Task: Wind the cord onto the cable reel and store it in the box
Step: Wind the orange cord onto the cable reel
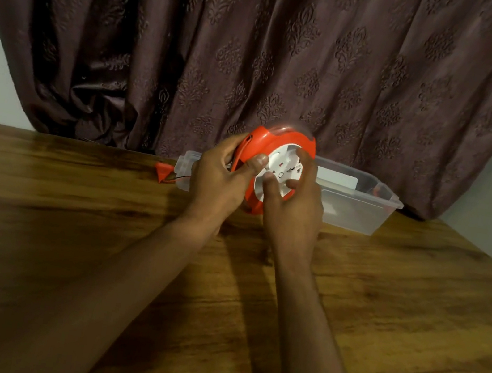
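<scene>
An orange cable reel (278,141) with a white socket face (280,166) is held upright above the wooden table. My left hand (220,178) grips its left rim, thumb on the white face. My right hand (296,201) presses its fingers on the white face from the right. The orange plug (163,170) lies on the table at the left, with a thin dark cord (179,178) running from it behind my left hand. Behind the reel lies a clear plastic box (364,212), open at the top.
The wooden table (69,222) stretches wide in front. A dark patterned curtain (259,58) hangs right behind the box. Something white and flat (335,178) lies inside the box, with a small red item (376,190) at its right end.
</scene>
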